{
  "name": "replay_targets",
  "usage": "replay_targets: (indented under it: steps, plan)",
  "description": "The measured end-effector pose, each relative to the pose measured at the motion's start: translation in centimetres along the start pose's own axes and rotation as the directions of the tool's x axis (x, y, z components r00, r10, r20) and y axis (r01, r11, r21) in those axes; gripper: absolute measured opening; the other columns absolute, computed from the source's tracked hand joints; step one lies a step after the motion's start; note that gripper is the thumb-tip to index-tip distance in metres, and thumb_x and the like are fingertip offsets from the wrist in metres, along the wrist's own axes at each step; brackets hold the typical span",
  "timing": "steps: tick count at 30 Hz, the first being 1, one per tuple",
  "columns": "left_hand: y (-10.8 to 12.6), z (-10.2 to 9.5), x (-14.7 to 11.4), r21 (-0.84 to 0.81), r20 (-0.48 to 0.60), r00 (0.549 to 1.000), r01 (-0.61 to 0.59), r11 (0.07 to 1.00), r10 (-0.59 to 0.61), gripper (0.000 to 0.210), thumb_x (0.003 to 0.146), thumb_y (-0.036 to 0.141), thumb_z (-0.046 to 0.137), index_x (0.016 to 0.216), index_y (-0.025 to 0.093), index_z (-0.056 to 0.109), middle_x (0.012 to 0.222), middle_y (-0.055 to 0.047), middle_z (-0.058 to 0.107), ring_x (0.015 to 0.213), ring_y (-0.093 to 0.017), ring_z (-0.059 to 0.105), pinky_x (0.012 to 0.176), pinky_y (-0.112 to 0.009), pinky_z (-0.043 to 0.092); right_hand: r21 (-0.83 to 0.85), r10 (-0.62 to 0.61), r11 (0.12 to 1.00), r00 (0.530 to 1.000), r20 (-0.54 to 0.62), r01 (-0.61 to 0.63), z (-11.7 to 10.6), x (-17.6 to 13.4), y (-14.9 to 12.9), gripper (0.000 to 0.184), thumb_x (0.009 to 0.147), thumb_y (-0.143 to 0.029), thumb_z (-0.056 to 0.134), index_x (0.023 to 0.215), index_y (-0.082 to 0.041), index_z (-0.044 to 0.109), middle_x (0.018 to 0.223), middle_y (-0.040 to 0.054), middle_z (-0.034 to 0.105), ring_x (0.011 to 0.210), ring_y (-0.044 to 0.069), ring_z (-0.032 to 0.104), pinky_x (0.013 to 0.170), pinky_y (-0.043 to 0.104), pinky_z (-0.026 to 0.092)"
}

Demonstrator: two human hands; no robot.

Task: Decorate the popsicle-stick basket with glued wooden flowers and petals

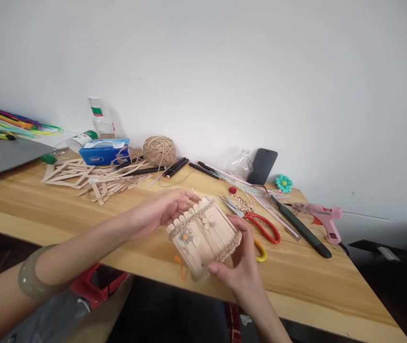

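Note:
A small panel-sided craft piece of wooden craft sticks point(203, 233) is held tilted above the table's front edge. Twine bands run along its rounded stick ends and its opposite edge, and small flower decorations sit on its face. My right hand point(244, 267) grips it at the lower right, thumb on the near edge and fingers around the side. At its upper left, my left hand point(174, 207) has curved fingers against the far side, partly hidden by the sticks. An orange strand point(179, 267) shows just left of the piece.
Red-handled scissors point(262, 226), yellow handles point(261, 251), a green-black cutter-like tool point(301, 228) and a pink glue gun point(319, 216) lie right. Behind are a phone point(263, 166), markers point(176, 167), twine ball point(159, 151), tissue pack point(105, 152) and loose sticks point(99, 183).

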State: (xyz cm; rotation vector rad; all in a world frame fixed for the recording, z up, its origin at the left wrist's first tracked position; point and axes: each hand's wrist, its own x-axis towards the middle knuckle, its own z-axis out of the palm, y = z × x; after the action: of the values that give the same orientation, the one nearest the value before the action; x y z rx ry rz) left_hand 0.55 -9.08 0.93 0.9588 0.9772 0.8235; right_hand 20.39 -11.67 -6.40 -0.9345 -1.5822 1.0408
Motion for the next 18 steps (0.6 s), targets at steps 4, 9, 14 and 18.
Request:
replay_targets:
  steps: [4, 9, 14, 18]
  plan:
    - [0.0, -0.5, 1.8, 0.062, -0.128, 0.989, -0.062, 0.996, 0.07, 0.015, 0.076, 0.022, 0.059, 0.085, 0.014, 0.069, 0.069, -0.001, 0.068, 0.058, -0.009, 0.056, 0.056, -0.019, 0.04, 0.007, -0.001, 1.0, 0.999, -0.043, 0.001, -0.1, 1.0, 0.7, 0.071, 0.062, -0.053, 0.074, 0.115, -0.026, 0.035, 0.124, 0.0089, 0.033, 0.121, 0.028, 0.035, 0.1, 0.045, 0.033]
    - [0.7, -1.3, 4.2, 0.027, -0.07, 0.997, -0.037, 0.999, 0.039, 0.013, 0.074, 0.022, 0.065, 0.081, 0.011, 0.07, 0.068, -0.003, 0.071, 0.055, -0.011, 0.058, 0.054, -0.02, 0.042, -0.068, -0.01, 0.998, 1.0, -0.008, 0.009, -0.8, 3.5, 0.5, 0.073, 0.063, -0.054, 0.073, 0.116, -0.025, 0.031, 0.124, 0.0097, 0.034, 0.121, 0.028, 0.035, 0.1, 0.045, 0.034]
    - [3.3, -2.1, 6.2, -0.068, -0.118, 0.975, -0.196, 0.978, 0.187, 0.019, 0.073, 0.031, 0.067, 0.071, 0.012, 0.068, 0.058, -0.001, 0.067, 0.05, -0.01, 0.056, 0.047, -0.018, 0.042, -0.212, -0.055, 0.975, 0.996, 0.075, 0.07, -1.7, 8.4, -1.9, 0.069, 0.066, -0.048, 0.072, 0.116, -0.023, 0.031, 0.123, 0.0092, 0.038, 0.117, 0.025, 0.04, 0.1, 0.04, 0.036]
    - [5.2, -3.4, 7.0, 0.044, 0.169, 0.958, -0.243, 0.969, 0.233, 0.033, 0.068, 0.023, 0.073, 0.1, 0.015, 0.066, 0.082, -0.004, 0.072, 0.075, -0.018, 0.066, 0.066, -0.025, 0.052, -0.264, -0.112, 0.954, 0.986, 0.121, 0.14, -1.7, 12.2, -3.0, 0.065, 0.069, -0.049, 0.07, 0.115, -0.023, 0.032, 0.124, 0.0105, 0.039, 0.119, 0.025, 0.04, 0.1, 0.04, 0.037]
